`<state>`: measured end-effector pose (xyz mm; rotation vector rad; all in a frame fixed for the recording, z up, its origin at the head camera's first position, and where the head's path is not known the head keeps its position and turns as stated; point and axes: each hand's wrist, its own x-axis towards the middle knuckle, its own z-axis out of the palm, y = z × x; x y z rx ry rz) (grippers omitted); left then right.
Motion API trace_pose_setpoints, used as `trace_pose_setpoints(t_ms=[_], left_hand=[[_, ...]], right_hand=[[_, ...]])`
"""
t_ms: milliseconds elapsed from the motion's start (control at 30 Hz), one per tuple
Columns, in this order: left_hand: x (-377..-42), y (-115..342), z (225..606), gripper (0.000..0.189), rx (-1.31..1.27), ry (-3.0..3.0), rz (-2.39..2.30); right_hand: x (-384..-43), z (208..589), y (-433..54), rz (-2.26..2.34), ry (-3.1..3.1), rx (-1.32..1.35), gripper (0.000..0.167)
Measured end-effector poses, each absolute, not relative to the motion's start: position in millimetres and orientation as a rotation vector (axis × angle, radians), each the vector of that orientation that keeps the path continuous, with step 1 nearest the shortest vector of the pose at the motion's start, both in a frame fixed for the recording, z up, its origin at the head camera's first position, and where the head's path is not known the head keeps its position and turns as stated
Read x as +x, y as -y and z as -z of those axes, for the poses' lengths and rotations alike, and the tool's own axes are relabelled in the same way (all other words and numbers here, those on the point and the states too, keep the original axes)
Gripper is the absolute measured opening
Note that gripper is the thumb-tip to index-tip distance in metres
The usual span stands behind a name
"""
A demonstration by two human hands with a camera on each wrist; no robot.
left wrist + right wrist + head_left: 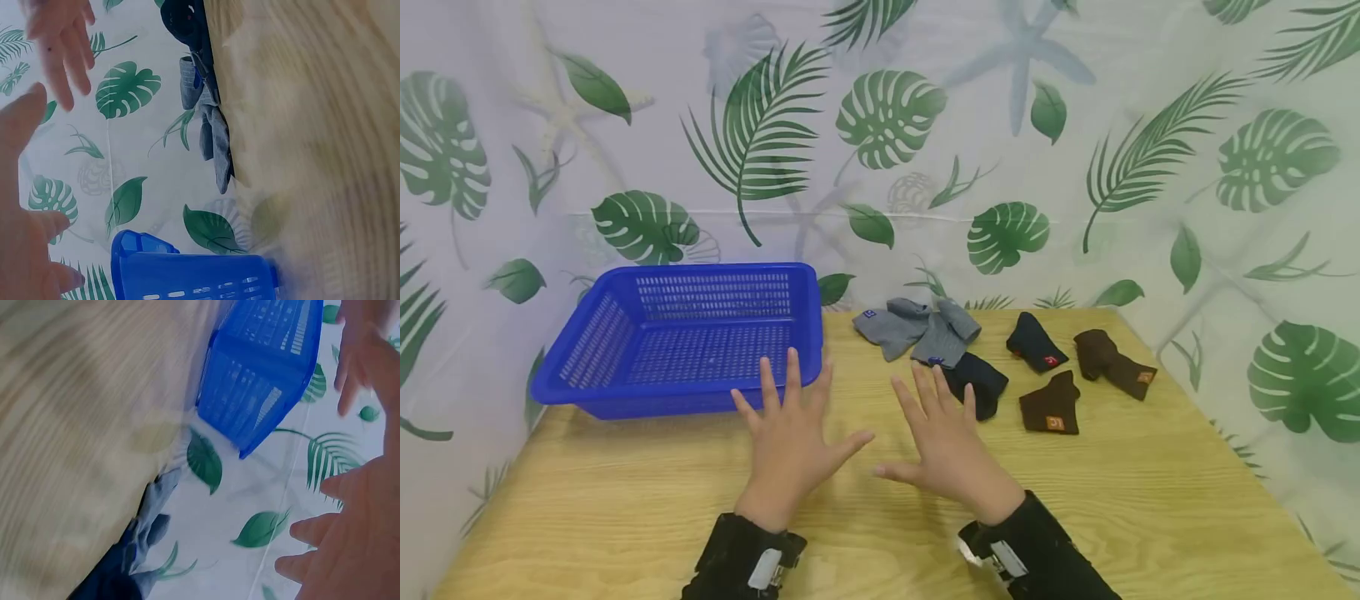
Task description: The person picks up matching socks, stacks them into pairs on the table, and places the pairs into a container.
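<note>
Both hands are held over the table with fingers spread and nothing in them. My left hand (790, 450) is nearest the front right corner of a blue plastic basket (670, 404), overlapping its rim in the head view. My right hand (951, 450) reaches toward the socks, its fingertips overlapping a black sock (981, 385). Behind that lie two grey socks (891, 329) with blue marks. Farther right are another dark sock (1036, 342) with a red label and two brown socks (1051, 404) with orange labels. In the left wrist view the grey socks (215, 144) lie along the table's far side.
The wooden table (880, 533) stands against a white cloth (925, 183) printed with green leaves, which also hangs along the sides. The basket takes up the back left of the table, with only its slotted base showing inside.
</note>
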<state>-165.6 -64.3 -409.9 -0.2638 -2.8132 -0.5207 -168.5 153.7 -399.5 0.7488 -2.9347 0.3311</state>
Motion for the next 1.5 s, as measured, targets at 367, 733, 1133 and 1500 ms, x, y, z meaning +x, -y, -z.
trace_pose_setpoints(t_ms=[367, 733, 1133, 1500], left_hand=[[-158.7, 70.3, 409.4, 0.071, -0.345, 2.692, 0.567], [-153.0, 70.0, 410.1, 0.034, -0.524, 2.570, 0.516], [-153.0, 73.3, 406.4, 0.032, -0.480, 2.630, 0.529], [-154.8, 68.8, 406.1, 0.029, -0.504, 2.664, 0.735]], right_hand=[[-193.6, 403.2, -243.4, -0.636, 2.974, 0.227, 0.081], [-218.5, 425.6, -331.0, -0.708, 3.098, -0.510, 0.045], [-221.3, 420.8, -334.1, -0.712, 3.183, -0.498, 0.033], [-203.7, 350.5, -281.0, -0.894, 2.926, -0.055, 0.017]])
